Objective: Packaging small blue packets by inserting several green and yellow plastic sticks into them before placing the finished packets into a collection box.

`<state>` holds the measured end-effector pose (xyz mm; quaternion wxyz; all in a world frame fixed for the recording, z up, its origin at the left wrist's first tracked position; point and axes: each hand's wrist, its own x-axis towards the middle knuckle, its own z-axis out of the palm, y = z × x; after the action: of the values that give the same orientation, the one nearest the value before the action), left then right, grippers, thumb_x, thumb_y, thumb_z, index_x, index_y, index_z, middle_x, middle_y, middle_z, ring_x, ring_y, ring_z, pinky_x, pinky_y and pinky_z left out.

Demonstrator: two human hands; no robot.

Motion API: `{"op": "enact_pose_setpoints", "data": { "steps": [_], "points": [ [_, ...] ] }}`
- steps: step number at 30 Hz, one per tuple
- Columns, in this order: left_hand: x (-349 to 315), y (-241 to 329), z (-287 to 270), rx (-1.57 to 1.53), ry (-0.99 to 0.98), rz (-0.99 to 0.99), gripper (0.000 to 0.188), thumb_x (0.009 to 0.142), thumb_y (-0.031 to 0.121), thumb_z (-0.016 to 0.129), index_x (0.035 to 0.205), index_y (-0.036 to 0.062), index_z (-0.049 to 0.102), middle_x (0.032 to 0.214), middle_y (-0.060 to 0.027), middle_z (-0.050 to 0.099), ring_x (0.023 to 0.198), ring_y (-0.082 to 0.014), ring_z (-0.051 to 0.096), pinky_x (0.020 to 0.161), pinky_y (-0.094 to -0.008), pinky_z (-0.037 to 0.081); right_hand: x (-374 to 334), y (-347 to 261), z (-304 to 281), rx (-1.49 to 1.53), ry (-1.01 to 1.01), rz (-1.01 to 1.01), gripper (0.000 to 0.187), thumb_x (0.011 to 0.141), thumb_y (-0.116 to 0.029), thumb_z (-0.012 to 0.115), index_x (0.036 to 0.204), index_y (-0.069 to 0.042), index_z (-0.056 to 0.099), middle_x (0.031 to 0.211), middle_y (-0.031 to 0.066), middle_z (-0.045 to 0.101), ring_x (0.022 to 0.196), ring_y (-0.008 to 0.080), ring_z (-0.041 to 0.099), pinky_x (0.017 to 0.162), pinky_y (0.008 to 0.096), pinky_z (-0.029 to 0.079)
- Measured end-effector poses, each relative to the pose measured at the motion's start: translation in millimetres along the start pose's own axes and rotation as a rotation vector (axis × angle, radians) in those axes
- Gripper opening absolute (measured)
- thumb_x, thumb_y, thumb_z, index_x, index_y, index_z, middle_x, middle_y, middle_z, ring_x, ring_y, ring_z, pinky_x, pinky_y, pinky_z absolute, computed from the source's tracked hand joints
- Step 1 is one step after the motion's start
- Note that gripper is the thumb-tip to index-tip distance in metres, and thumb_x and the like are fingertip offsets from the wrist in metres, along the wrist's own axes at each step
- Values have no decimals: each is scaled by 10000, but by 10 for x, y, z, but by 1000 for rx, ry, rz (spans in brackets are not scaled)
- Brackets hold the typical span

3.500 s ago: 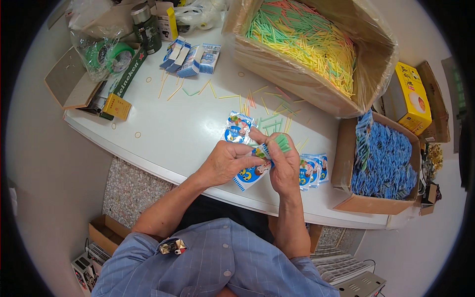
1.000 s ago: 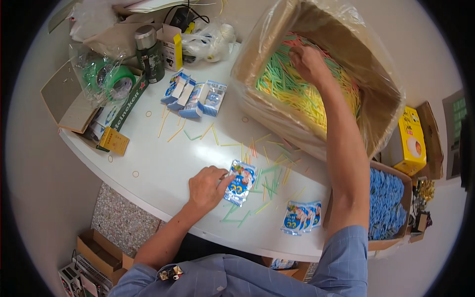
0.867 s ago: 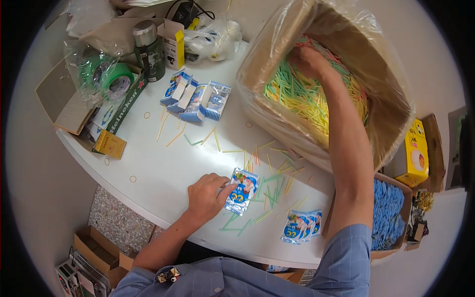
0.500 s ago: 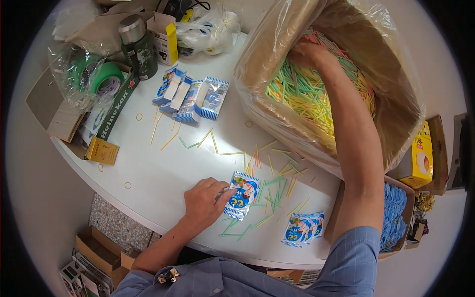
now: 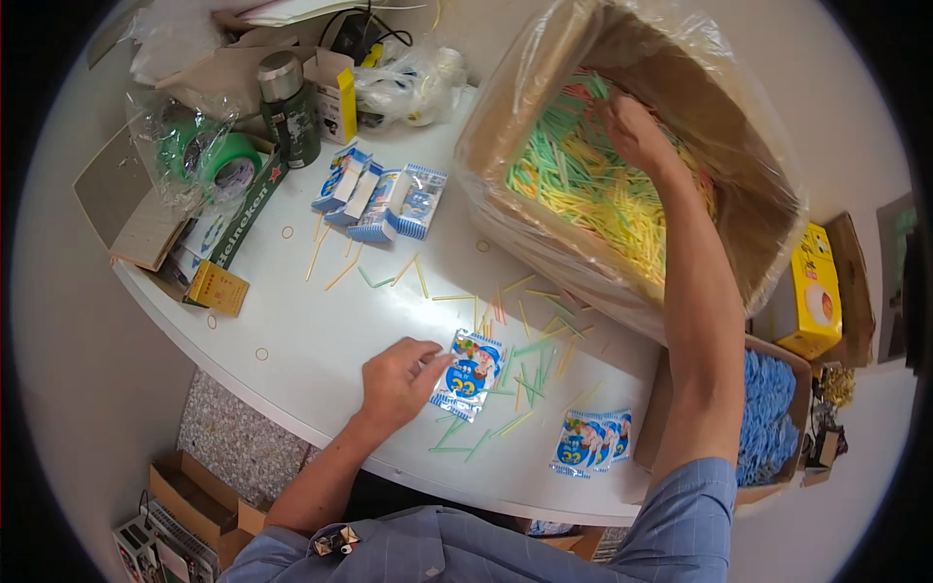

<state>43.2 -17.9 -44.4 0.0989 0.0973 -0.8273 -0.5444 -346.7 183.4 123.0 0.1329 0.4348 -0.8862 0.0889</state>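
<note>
A blue-and-white packet [image 5: 467, 377] with a cartoon figure lies flat on the white table. Beside its left edge is my left hand [image 5: 398, 381], thumb and forefinger apart, with nothing gripped. My right hand [image 5: 637, 134] reaches into a large cardboard box [image 5: 573, 225] lined with clear plastic. Its fingers are closed around a few green straws [image 5: 595, 85], though the fingertips are partly hidden. Below the hand, thin green, yellow and pink straws [image 5: 583, 175] fill the box. Loose green straws [image 5: 530, 381] lie scattered just right of the packet.
Flat packets [image 5: 591, 442] overlap at the front right, beside a carton of blue packets [image 5: 773, 418]. Small blue-and-white boxes [image 5: 374, 204] stand at the back left, near a dark flask [image 5: 290, 117], green tape [image 5: 228, 165] and a yellow carton [image 5: 218, 289]. Rubber bands [image 5: 261, 355] lie about.
My right hand has come up out of the straws, now with green ones at its fingers. My left thumb has slid off the packet's face to its edge. The whole view has shifted slightly.
</note>
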Motion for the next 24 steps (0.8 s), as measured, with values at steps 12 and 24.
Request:
{"op": "enact_pose_setpoints", "data": {
  "steps": [12,24],
  "points": [
    [290,973,-170,-507,-750,6,617,1062,462,432,1354,-74,525,1218,-195,645,1186,-263,602,1034,-386,464,-2328,-2849,-12,2036,-492,806,250,1012,-289,581,1053,-43,585,826,67,579,726,198,570,633,337,477],
    [-78,318,-53,288,78,-12,524,858,425,746,1104,-31,671,978,-194,705,880,-328,695,737,-440,540,-3247,-2804,552,973,490,744,271,1064,-218,415,1005,4,561,934,104,647,897,195,592,915,336,442]
  ]
}}
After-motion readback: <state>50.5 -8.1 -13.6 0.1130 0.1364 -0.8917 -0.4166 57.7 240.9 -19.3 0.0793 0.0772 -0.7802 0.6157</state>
